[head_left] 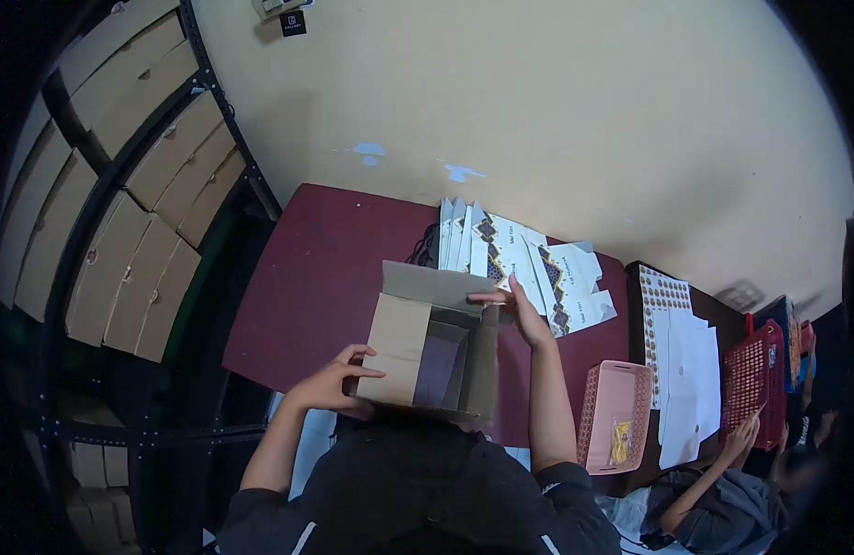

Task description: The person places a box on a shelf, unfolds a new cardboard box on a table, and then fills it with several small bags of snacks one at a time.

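A brown cardboard box (pixel 399 342), its top partly open, is between my two hands at the table's front edge. One flap stands raised at the far side, a panel covers the left half, and a dark purplish interior shows on the right. My left hand (pixel 342 379) grips the box's left edge, fingers bent over the panel. At the far right corner, my right hand (pixel 521 316) holds the box with its fingers stretched across the raised flap. Behind the box lie several white printed cartons (pixel 510 250) with a dark patterned trim.
The maroon table (pixel 297 277) meets the wall. To the right are a pink basket (pixel 590 416) with a small yellow packet (pixel 621 442), white sheets (pixel 688 379) and a red basket (pixel 755 370). Another person (pixel 723 504) sits there. Shelves of cardboard boxes (pixel 122 268) stand left.
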Demonstrator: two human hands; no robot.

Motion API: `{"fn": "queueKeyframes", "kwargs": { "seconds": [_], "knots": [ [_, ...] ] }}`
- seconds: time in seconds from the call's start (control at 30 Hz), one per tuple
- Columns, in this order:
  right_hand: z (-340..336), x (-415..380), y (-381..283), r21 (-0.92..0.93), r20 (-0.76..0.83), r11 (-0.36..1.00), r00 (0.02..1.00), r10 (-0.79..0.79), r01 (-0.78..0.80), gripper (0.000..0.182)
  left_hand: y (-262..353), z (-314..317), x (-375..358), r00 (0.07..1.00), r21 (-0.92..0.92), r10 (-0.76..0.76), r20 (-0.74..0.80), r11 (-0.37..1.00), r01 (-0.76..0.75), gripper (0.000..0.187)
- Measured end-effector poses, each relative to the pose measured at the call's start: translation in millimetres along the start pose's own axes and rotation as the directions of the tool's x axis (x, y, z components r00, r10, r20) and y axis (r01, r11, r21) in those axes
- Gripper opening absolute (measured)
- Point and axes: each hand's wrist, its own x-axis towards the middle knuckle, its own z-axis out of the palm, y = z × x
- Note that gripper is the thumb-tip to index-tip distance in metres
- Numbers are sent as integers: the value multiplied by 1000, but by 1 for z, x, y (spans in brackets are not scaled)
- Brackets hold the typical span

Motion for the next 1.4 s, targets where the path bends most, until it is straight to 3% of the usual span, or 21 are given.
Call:
{"fn": "queueKeyframes", "kwargs": {
  "seconds": [0.03, 0.1, 0.13, 0.17, 0.23, 0.33, 0.37, 0.43, 0.47, 0.57, 0.6, 0.77, 0.87, 0.97, 1.03, 1.13, 1.2, 1.23, 1.3, 1.37, 1.4],
  "knots": [
    [3, -1, 2, 126, 39, 992, 999, -24, 19, 67, -5, 7, 3, 1000, -1, -4, 0, 1000, 4, 60],
    [3, 1, 11, 159, 120, 987, 993, 0, -19, 72, -15, 21, 9, 961, -123, -134, -241, 987, 107, 52],
    [6, 2, 13, 63, 113, 993, 987, -111, 104, 75, -32, 30, 11, 942, -115, -24, -335, 993, -16, 59],
    [8, 2, 16, -34, 117, 974, 968, -220, 226, 80, -26, 33, 11, 942, -116, -27, -335, 993, -13, 59],
    [7, 2, 24, -63, 124, 984, 980, -156, 165, 89, -8, 41, 14, 812, -402, -278, -513, 914, 59, 77],
    [10, 10, 42, 37, -110, 915, 912, -396, 402, 107, -27, 49, 18, 840, -584, -337, -424, 811, 31, 80],
    [15, 7, 39, 37, -112, 916, 913, -393, 399, 107, -28, 49, 20, 858, -672, -340, -385, 741, -8, 78],
    [29, 5, 35, 99, -268, 942, 920, -285, 321, 118, -32, 41, 26, 870, -654, -295, -396, 755, -42, 70],
    [34, 8, 34, -99, -322, 940, 883, -341, 327, 124, -33, 34, 28, 861, -610, -285, -422, 792, -37, 66],
    [48, 1, 32, -450, -250, 882, 929, -274, 139, 96, -38, 16, 38, 828, -447, -231, -510, 894, -26, 53],
    [48, 6, 49, -321, -216, 915, 922, -321, 243, 85, -44, 9, 41, 828, -452, -220, -515, 891, -44, 51],
    [62, -13, 64, -410, -267, 883, 895, -357, 229, 76, -37, -19, 51, 861, -327, -186, -474, 945, 24, 47],
    [79, -29, 60, -567, -307, 795, 840, -448, 217, 57, -16, -14, 67, 854, 114, -104, -509, 976, 186, 48],
    [102, -50, 59, -522, -326, 822, 837, -439, 228, 52, 13, 11, 87, 900, 457, -86, -428, 838, 298, 70],
    [108, -63, 68, -585, -246, 756, 824, -511, 295, 50, 18, 21, 100, 912, 455, -60, -405, 852, 258, 75],
    [103, -91, 48, -573, -151, 791, 921, -360, 215, 59, 16, 31, 112, 945, 526, -11, -327, 829, 192, 82],
    [86, -105, 41, -490, 21, 869, 998, -66, 68, 68, 12, 41, 116, 967, 637, 78, -244, 764, 100, 82],
    [76, -111, 39, -493, 17, 868, 998, -67, 67, 68, 11, 45, 116, 966, 637, 82, -244, 765, 96, 82],
    [54, -124, 37, -56, 298, 994, 952, -74, 95, 78, 15, 49, 117, 978, 625, 144, -152, 781, -18, 79],
    [33, -121, 38, -42, 284, 989, 951, -122, 139, 78, 24, 50, 119, 975, 621, 180, -127, 781, -64, 78],
    [28, -114, 34, 38, 151, 987, 975, -161, 158, 77, 24, 53, 122, 975, 640, 197, -100, 763, -89, 78]
  ]
}}
